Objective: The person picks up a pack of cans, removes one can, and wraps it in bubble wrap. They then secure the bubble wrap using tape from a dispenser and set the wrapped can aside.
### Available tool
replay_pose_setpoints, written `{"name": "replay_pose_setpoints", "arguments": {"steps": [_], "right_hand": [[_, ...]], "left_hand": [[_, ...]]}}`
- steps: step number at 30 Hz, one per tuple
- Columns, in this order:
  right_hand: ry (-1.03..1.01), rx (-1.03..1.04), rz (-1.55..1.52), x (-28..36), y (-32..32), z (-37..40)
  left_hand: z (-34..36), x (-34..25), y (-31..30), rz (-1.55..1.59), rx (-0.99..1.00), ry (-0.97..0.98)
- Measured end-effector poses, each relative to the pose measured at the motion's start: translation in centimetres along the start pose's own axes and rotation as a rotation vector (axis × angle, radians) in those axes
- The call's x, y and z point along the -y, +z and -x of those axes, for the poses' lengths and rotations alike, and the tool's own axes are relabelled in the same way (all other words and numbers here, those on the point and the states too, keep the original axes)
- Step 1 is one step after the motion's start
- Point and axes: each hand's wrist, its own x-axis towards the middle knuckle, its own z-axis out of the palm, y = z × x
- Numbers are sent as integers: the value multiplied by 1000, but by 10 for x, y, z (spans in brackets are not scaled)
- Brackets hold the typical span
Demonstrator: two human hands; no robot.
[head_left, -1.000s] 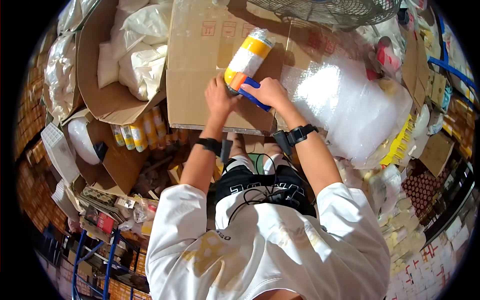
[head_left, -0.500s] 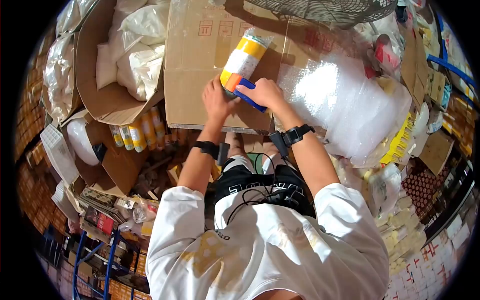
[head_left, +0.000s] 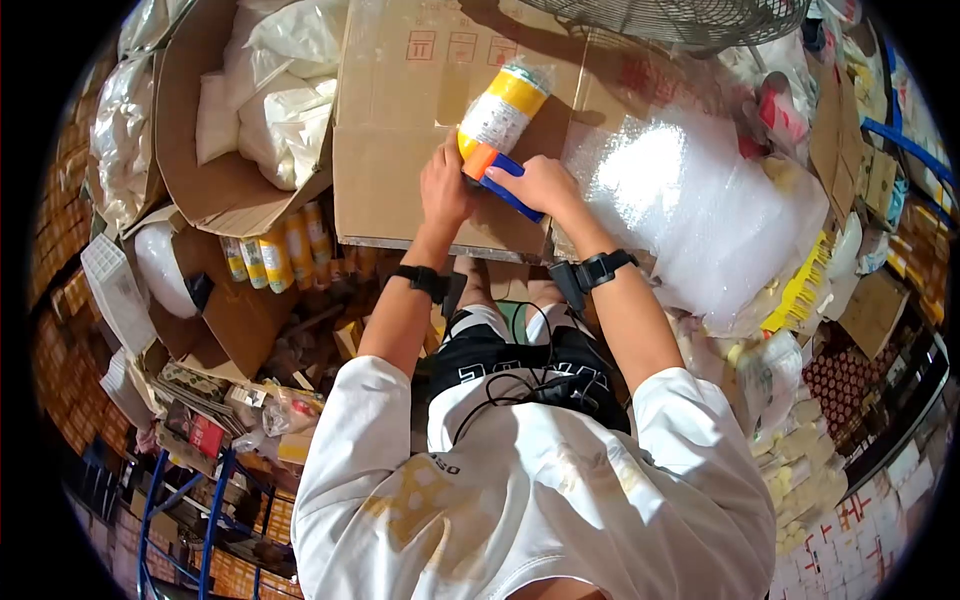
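A yellow-and-white bottle wrapped in bubble wrap (head_left: 501, 108) lies on a closed cardboard box (head_left: 390, 170). My left hand (head_left: 443, 188) presses against the bottle's near end. My right hand (head_left: 541, 184) grips a blue tape dispenser with an orange part (head_left: 492, 173), held against that same end. Both wrists wear black bands.
A large sheet of bubble wrap (head_left: 690, 210) lies right of the box. An open carton with white bags (head_left: 262, 110) stands at the left, several yellow bottles (head_left: 275, 255) below it. A fan grille (head_left: 680, 20) sits at the top. Stacked goods crowd both sides.
The dispenser and both hands stay at the bottle's near end with only small shifts; the view has moved slightly.
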Motion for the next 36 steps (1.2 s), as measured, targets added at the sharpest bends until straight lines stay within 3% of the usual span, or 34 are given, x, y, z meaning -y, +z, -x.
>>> {"name": "replay_pose_setpoints", "arguments": {"steps": [4, 5, 8, 11, 15, 18, 19, 22, 23, 26, 27, 30, 31, 35, 36], "right_hand": [[9, -10, -49, 0, 7, 3], [19, 24, -89, -6, 8, 1], [31, 33, -101, -10, 10, -1], [16, 28, -53, -10, 9, 3], [6, -20, -65, -16, 15, 0], [-1, -22, -119, -14, 11, 7], [5, 3, -111, -11, 8, 10], [6, 12, -58, -4, -2, 8], [6, -16, -24, -5, 1, 5], [9, -34, 0, -6, 1, 3], [7, -26, -3, -7, 1, 3], [15, 0, -34, -10, 4, 4], [11, -6, -61, -14, 4, 1], [-6, 31, -68, -18, 5, 8], [-13, 37, -41, -14, -2, 8]], "left_hand": [[-14, 20, -7, 155, 130, 2], [-23, 30, -9, 233, 273, -52], [-24, 41, -4, 179, 200, 51], [2, -7, -10, -130, -124, -5], [10, 0, 22, -179, -214, -34], [-6, 24, 12, -27, 124, -169], [-16, 10, -14, 203, 218, -212], [-20, 43, -11, 585, 468, -255], [-11, 43, -2, 265, 289, -127], [18, -8, -10, -79, -98, -6], [27, -24, -6, -179, -128, -44], [25, -14, 18, -103, -188, -129], [22, -8, 10, -81, -81, -139], [-5, 33, -13, 591, 546, -318], [-1, 35, -9, 411, 399, -235]]}}
